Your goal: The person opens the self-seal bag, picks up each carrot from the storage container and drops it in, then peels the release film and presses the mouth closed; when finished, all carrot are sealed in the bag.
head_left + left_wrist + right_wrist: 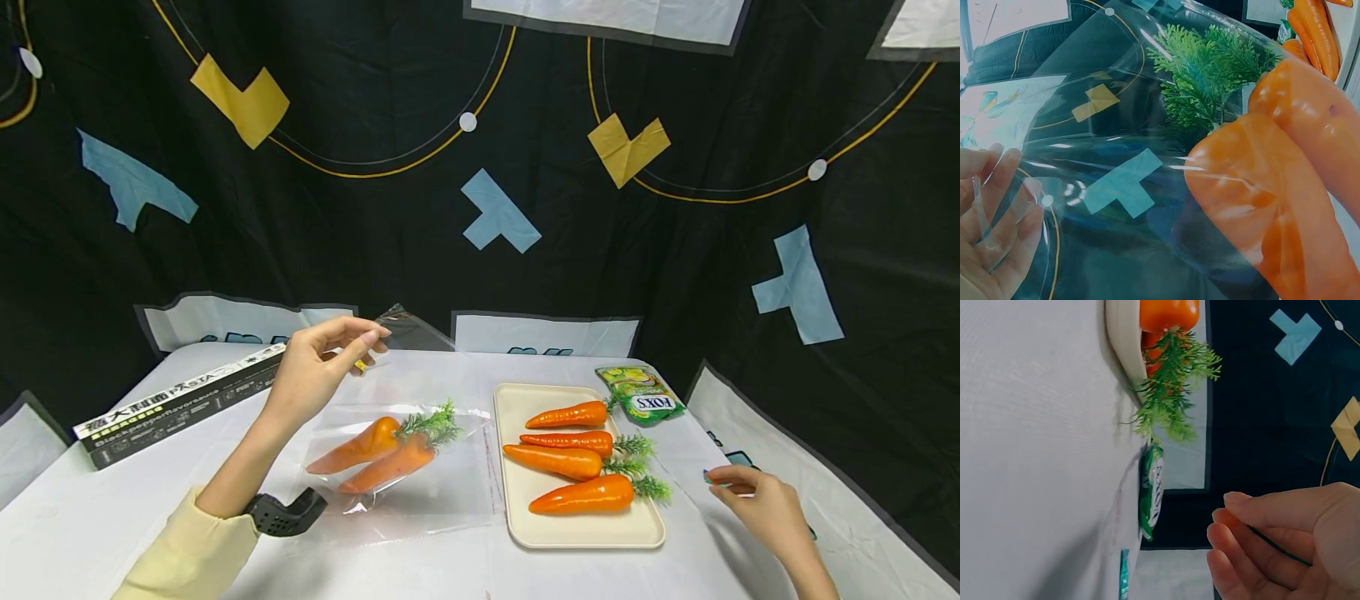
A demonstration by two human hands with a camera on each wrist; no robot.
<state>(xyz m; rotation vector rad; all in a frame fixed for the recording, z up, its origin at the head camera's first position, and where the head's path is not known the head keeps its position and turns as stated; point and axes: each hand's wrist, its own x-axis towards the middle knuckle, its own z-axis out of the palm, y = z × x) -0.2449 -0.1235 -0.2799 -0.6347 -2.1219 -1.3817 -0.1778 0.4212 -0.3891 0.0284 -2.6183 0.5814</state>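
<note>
Apart, hands (761,504) half-curled, clear bag (461,493) in left (315,367)

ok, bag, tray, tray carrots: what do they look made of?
Bag: likely clear plastic, given glare and creases. Tray: smooth beige, probably moulded plastic from its rounded rim; coated metal possible. Carrots: glossy, maybe plastic or foam, given sharp highlights.

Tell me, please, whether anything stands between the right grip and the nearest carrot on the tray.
Nothing visible does: the leafy top of that carrot faces the right grip, and the green packet lies farther back.
</note>
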